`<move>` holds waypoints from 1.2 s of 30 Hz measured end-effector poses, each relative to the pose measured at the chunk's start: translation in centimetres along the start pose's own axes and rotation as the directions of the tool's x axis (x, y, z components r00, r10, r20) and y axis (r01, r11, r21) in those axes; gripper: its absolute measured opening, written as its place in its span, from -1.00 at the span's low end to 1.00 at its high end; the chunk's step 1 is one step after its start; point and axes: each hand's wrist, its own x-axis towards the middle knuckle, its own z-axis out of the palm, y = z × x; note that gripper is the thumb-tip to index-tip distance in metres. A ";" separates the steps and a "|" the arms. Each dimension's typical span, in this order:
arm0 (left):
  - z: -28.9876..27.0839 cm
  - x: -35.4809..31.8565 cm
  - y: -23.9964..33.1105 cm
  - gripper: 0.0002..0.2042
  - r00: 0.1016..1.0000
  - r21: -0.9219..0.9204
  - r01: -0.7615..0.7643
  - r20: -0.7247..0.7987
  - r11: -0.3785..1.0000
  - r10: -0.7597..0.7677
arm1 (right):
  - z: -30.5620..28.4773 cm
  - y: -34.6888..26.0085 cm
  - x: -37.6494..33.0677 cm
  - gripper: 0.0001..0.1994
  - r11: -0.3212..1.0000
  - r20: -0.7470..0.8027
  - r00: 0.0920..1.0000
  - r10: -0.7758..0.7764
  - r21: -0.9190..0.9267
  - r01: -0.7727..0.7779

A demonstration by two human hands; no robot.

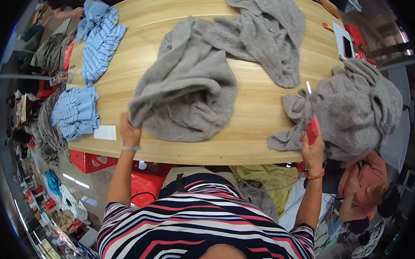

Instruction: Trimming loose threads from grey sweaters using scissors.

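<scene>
A grey, fuzzy knit garment [187,88] lies bunched on the wooden table in front of me. My left hand [130,129] is closed on its near left edge, lifting a fold there. In my right hand [313,148] is a pair of red-handled scissors [312,127], its narrow blades pointing away from me. The scissors are close beside a second heap of grey knit fabric [354,104] at the right end of the table. Farther back, another grey knit garment [273,34] is spread out and meets the first one.
Blue striped shirts [100,51] and a folded blue bundle [75,113] line the table's left side, near a white paper [105,132]. A phone [348,47] rests at the right edge. Co-workers' arms [324,1] show at the far side; a person [365,183] is at my right.
</scene>
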 end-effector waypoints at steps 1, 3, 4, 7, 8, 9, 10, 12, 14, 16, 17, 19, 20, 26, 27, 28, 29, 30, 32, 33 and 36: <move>-0.4 -2.0 -2.0 -0.63 0.987 0.123 -0.148 0.078 0.981 0.139 | 1.3 0.2 0.1 -0.42 0.999 0.044 0.999 -0.024 -0.038 0.026; -2.1 -4.6 -2.3 -0.66 0.603 0.430 -0.108 0.745 0.896 -0.284 | 2.9 -1.8 0.6 -0.41 0.998 0.170 0.985 0.030 -0.065 -0.019; -2.3 -5.2 -2.0 -0.72 0.502 0.429 -0.055 0.793 0.902 -0.346 | 3.8 -2.4 0.7 -0.41 0.998 0.188 0.982 0.015 -0.064 -0.003; -0.3 -5.4 -3.6 -0.69 0.730 0.027 0.516 0.509 0.856 -0.456 | 6.6 -4.4 0.8 -0.42 0.957 0.249 0.946 -0.206 -0.153 0.248; 0.7 -3.9 -2.6 -0.67 0.798 -0.102 0.545 0.368 0.832 -0.478 | 7.2 -5.4 0.8 -0.42 0.952 0.265 0.941 -0.211 -0.163 0.260; 1.4 -2.6 -1.9 -0.65 0.902 -0.161 0.400 0.242 0.902 -0.357 | 8.1 -6.6 0.7 -0.42 0.955 0.315 0.926 -0.208 -0.141 0.262; 2.1 -1.5 -1.3 -0.62 0.969 -0.190 0.241 0.101 0.952 -0.225 | 9.1 -7.8 0.6 -0.43 0.957 0.364 0.908 -0.207 -0.117 0.265; 4.0 0.0 -0.6 -0.57 0.996 -0.120 0.088 0.028 0.989 -0.086 | 11.1 -9.9 0.1 -0.43 0.935 0.384 0.889 -0.251 -0.141 0.325; 5.8 0.9 -2.8 -0.59 0.978 -0.177 0.178 0.137 0.968 -0.155 | 13.0 -12.1 -0.2 -0.43 0.909 0.447 0.819 -0.361 -0.028 0.416; 6.5 2.1 -4.2 -0.60 0.945 -0.222 0.264 0.256 0.939 -0.205 | 14.6 -14.5 -0.2 -0.42 0.934 0.563 0.797 -0.216 -0.117 0.336; 6.4 3.1 -4.0 -0.62 0.873 -0.564 0.478 0.394 0.673 -0.289 | 15.4 -15.0 -0.1 -0.42 0.922 0.592 0.769 -0.243 -0.105 0.373; 3.8 5.0 -1.2 -0.63 0.792 -0.801 0.594 0.568 0.071 -0.223 | 16.8 -15.2 -0.1 -0.42 0.905 0.613 0.743 -0.267 -0.105 0.411; 1.4 6.9 1.4 -0.63 0.807 -0.822 0.558 0.569 -0.112 -0.156 | 17.3 -15.2 0.1 -0.42 0.908 0.616 0.745 -0.255 -0.112 0.404; -2.2 14.0 8.6 -0.45 0.944 -0.972 0.107 0.165 0.209 0.285 | 18.6 -14.8 1.2 -0.43 0.943 0.454 0.859 -0.238 -0.106 0.317; -0.7 13.8 7.6 -0.37 0.927 -0.902 0.047 0.199 0.429 0.317 | 18.3 -14.6 1.3 -0.43 0.940 0.447 0.860 -0.246 -0.108 0.324; 1.8 13.1 5.4 -0.31 0.930 -0.687 -0.103 0.190 0.720 0.314 | 17.9 -14.3 1.2 -0.45 0.941 0.425 0.873 -0.238 -0.124 0.316; 2.8 11.3 5.0 -0.29 0.922 -0.520 -0.143 0.240 0.842 0.305 | 17.6 -13.9 1.3 -0.46 0.944 0.401 0.889 -0.221 -0.140 0.298; 4.1 9.4 4.2 -0.32 0.897 -0.439 -0.217 0.262 0.872 0.355 | 17.6 -14.0 1.2 -0.46 0.944 0.388 0.895 -0.222 -0.143 0.296; 6.6 5.8 3.0 -0.35 0.845 -0.266 -0.292 0.379 0.919 0.378 | 17.3 -14.1 0.7 -0.46 0.969 0.493 0.867 -0.073 -0.170 0.178; 7.2 4.8 3.0 -0.35 0.817 -0.171 -0.302 0.459 0.938 0.347 | 17.3 -13.7 0.6 -0.46 0.974 0.522 0.853 -0.018 -0.185 0.134; 8.0 4.1 2.7 -0.38 0.830 -0.126 -0.406 0.363 0.905 0.423 | 17.5 -12.9 0.0 -0.47 0.945 0.512 0.837 -0.193 -0.132 0.298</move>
